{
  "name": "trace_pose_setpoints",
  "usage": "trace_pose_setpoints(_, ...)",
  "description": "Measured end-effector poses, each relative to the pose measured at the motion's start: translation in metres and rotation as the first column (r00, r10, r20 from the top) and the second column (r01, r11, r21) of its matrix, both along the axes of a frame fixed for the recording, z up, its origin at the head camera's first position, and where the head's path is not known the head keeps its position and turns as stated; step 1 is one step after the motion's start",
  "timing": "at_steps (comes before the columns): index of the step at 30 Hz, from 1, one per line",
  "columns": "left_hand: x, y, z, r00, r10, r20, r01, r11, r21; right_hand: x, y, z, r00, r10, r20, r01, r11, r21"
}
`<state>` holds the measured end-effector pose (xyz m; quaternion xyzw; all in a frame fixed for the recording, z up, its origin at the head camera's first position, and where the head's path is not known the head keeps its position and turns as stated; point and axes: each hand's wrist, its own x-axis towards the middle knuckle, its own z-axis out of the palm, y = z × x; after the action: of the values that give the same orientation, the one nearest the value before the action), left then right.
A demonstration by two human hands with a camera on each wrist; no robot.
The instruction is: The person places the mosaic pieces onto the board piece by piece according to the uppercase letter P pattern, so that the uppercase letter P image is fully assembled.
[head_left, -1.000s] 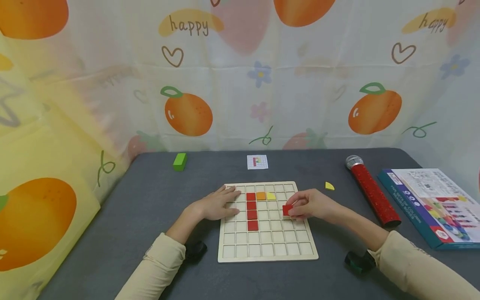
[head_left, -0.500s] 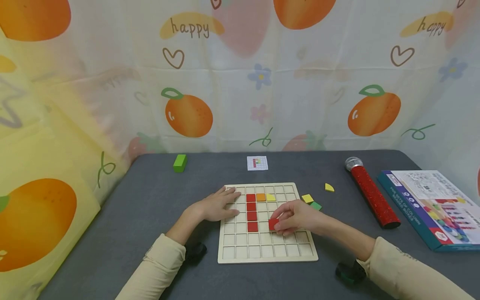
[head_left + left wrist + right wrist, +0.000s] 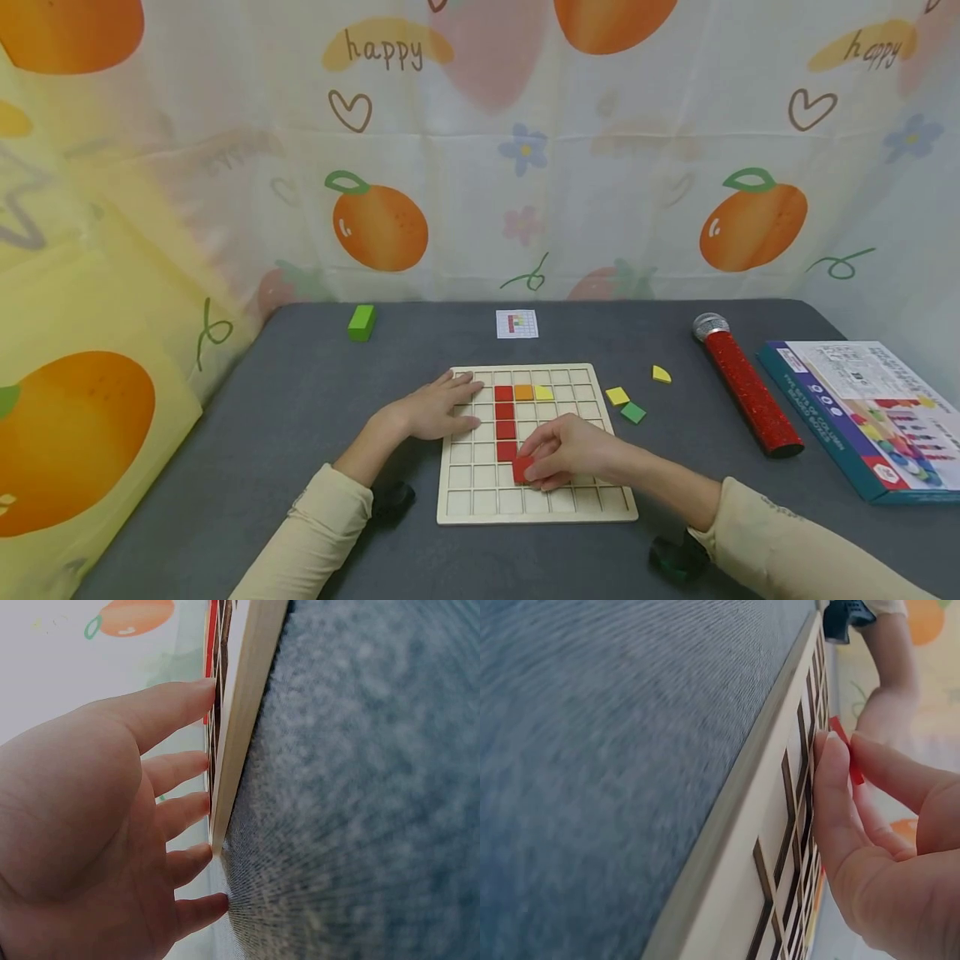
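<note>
A pale wooden grid board lies on the dark table. Several red square tiles form a column in its cells, with an orange tile and a yellow quarter-round tile to the right of the top one. My right hand pinches another red tile between thumb and fingers, just below and right of the column's bottom; the right wrist view shows this red tile tilted close over the grid. My left hand rests with spread, straight fingers on the board's left edge.
Right of the board lie a yellow tile, a green tile and a yellow quarter-round piece. Farther right are a red microphone and a box. A pattern card and green block sit at the back.
My right hand has carried the red tile left and toward the front, from the board's right side to near the column's lower end. The left hand has stayed in place.
</note>
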<state>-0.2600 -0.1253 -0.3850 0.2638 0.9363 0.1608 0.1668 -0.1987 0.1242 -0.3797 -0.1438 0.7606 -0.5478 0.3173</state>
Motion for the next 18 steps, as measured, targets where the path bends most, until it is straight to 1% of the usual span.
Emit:
trace_pose_setpoints(4,0.000,0.000,0.001,1.000,-0.007,0.000,0.008,1.000,0.002,0.001,-0.005,0.000,1.000,-0.012,-0.009,0.012,0.999,0.030)
trace_pose_setpoints(8,0.000,0.000,0.001,1.000,-0.007,0.003,0.007,1.000,-0.001,0.003,-0.009,0.000,0.999,-0.042,-0.004,0.042,0.998,0.057)
trace_pose_setpoints(13,0.001,0.000,0.001,1.000,-0.003,0.006,0.003,1.000,-0.005,0.005,-0.014,0.000,0.997,-0.073,-0.018,0.075,0.993,0.087)
trace_pose_setpoints(18,0.000,-0.001,0.002,1.000,-0.002,0.007,0.002,1.000,-0.008,0.006,-0.018,0.000,0.993,-0.104,-0.057,0.110,0.987,0.118)
